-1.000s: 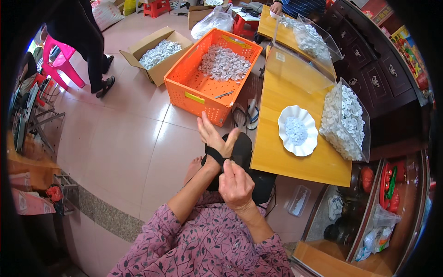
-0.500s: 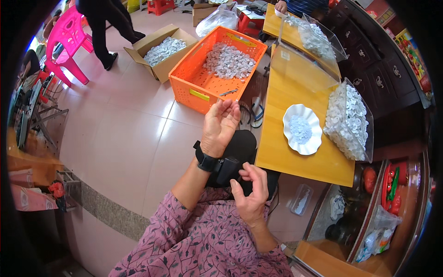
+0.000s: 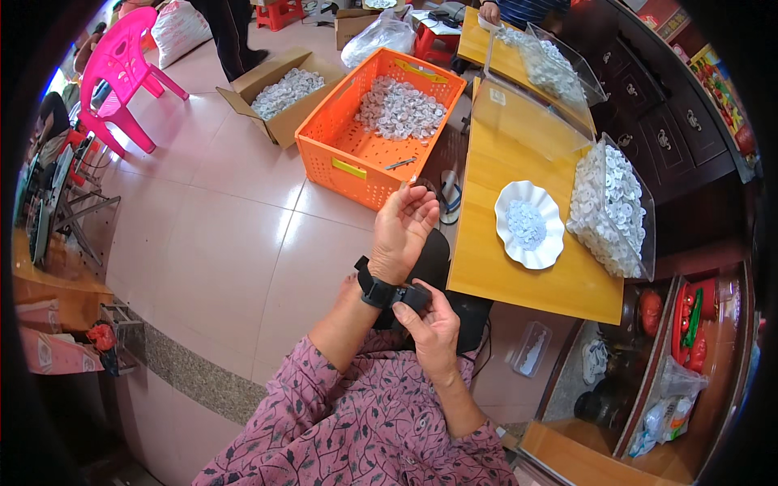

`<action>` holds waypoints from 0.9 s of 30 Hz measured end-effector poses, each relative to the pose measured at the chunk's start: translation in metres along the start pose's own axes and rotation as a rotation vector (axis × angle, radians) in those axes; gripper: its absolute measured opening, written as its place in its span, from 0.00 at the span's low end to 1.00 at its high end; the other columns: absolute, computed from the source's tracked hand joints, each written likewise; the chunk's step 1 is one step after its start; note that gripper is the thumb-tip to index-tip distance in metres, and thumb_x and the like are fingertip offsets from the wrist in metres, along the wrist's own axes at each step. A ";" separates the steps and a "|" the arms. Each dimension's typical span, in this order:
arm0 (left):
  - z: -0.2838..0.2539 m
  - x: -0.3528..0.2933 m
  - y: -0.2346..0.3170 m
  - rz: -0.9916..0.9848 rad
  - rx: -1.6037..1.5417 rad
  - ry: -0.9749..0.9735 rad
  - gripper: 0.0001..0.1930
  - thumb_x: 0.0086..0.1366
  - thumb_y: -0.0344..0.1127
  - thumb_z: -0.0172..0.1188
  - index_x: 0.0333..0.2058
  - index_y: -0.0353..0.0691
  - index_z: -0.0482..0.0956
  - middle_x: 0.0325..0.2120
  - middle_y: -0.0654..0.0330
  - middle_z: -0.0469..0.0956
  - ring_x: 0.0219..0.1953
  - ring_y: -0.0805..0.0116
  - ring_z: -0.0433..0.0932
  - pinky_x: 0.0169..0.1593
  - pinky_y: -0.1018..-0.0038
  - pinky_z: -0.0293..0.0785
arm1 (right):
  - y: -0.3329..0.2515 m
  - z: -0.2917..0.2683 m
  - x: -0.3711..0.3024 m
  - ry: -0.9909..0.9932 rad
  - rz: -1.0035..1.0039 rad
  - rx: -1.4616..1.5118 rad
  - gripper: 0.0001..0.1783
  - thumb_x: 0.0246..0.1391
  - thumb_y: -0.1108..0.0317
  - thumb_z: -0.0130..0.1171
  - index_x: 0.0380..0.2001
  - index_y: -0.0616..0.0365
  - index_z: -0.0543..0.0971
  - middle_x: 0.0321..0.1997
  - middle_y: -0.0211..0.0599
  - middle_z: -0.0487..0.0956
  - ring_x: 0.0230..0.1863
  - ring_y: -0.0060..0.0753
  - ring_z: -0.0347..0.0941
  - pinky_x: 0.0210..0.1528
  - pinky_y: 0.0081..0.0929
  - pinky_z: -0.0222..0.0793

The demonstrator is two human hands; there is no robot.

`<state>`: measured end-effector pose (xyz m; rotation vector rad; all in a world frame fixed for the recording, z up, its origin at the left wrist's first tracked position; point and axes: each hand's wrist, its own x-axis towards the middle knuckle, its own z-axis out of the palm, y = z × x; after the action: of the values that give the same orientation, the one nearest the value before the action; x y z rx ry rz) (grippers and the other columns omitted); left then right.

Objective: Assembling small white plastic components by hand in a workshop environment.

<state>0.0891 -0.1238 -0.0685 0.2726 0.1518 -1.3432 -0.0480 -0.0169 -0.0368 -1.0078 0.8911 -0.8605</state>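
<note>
My left hand is raised palm up, its fingers loosely curled and apart, with nothing visible in the palm. Around that wrist runs a black strap carrying a small black box-shaped device. My right hand pinches this device between thumb and fingers. Just beyond my left fingertips stands an orange plastic crate, with a heap of small clear-and-white round pieces and a dark pen-like tool inside.
To my right, a yellow wooden table bears a white scalloped plate of pale bits and a clear bin of white pieces. A cardboard box, a pink chair and a person's legs are farther off. Another person's hand rests at the far table.
My right hand has come up to the wrist device and closed on it. My left hand has shifted slightly right and down. The standing person has moved right, exposing a white sack.
</note>
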 end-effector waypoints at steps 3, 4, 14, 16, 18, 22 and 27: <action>0.007 -0.008 -0.010 0.116 0.264 0.001 0.12 0.68 0.36 0.56 0.39 0.30 0.76 0.38 0.52 0.78 0.38 0.62 0.79 0.44 0.70 0.80 | 0.001 -0.006 0.001 0.030 0.023 0.039 0.27 0.56 0.74 0.64 0.57 0.71 0.67 0.48 0.39 0.77 0.47 0.24 0.74 0.51 0.21 0.73; 0.011 -0.010 -0.017 0.343 0.643 0.031 0.09 0.68 0.33 0.55 0.40 0.31 0.76 0.38 0.53 0.78 0.37 0.63 0.79 0.42 0.70 0.80 | 0.002 -0.007 0.001 0.032 0.022 0.038 0.27 0.56 0.74 0.64 0.57 0.71 0.67 0.48 0.39 0.77 0.47 0.24 0.74 0.51 0.21 0.73; 0.028 -0.016 -0.021 0.544 0.982 0.010 0.10 0.68 0.32 0.58 0.44 0.33 0.75 0.32 0.58 0.79 0.27 0.71 0.80 0.33 0.76 0.78 | 0.006 -0.010 0.001 0.024 -0.021 0.128 0.27 0.55 0.76 0.64 0.57 0.68 0.67 0.49 0.39 0.75 0.48 0.23 0.72 0.51 0.21 0.72; 0.018 -0.011 -0.013 0.143 0.502 0.036 0.10 0.69 0.33 0.57 0.44 0.33 0.75 0.33 0.58 0.79 0.28 0.70 0.80 0.32 0.77 0.78 | 0.007 -0.009 0.001 0.001 -0.038 0.140 0.27 0.55 0.77 0.64 0.56 0.67 0.66 0.50 0.38 0.74 0.48 0.23 0.72 0.52 0.21 0.71; 0.010 -0.012 -0.010 0.094 0.458 0.005 0.12 0.69 0.37 0.56 0.45 0.34 0.74 0.33 0.58 0.79 0.30 0.69 0.80 0.34 0.76 0.78 | 0.011 -0.010 -0.002 -0.037 -0.093 0.081 0.27 0.54 0.78 0.64 0.55 0.65 0.66 0.49 0.35 0.73 0.49 0.23 0.71 0.54 0.22 0.69; 0.002 -0.010 -0.006 -0.090 0.233 -0.083 0.18 0.70 0.44 0.52 0.45 0.33 0.76 0.35 0.55 0.80 0.34 0.66 0.79 0.39 0.73 0.77 | 0.014 -0.012 -0.006 -0.069 -0.072 0.104 0.26 0.54 0.79 0.64 0.54 0.65 0.67 0.48 0.34 0.72 0.50 0.23 0.70 0.56 0.23 0.67; 0.005 -0.014 -0.003 -0.325 -0.292 -0.186 0.21 0.68 0.46 0.54 0.45 0.30 0.77 0.38 0.51 0.80 0.36 0.63 0.76 0.40 0.73 0.76 | 0.016 -0.019 -0.005 -0.118 -0.058 0.121 0.28 0.53 0.79 0.65 0.55 0.65 0.66 0.50 0.34 0.72 0.51 0.24 0.70 0.58 0.24 0.67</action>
<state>0.0825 -0.1124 -0.0606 -0.1298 0.2398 -1.6379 -0.0642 -0.0138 -0.0564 -0.9724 0.7042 -0.8836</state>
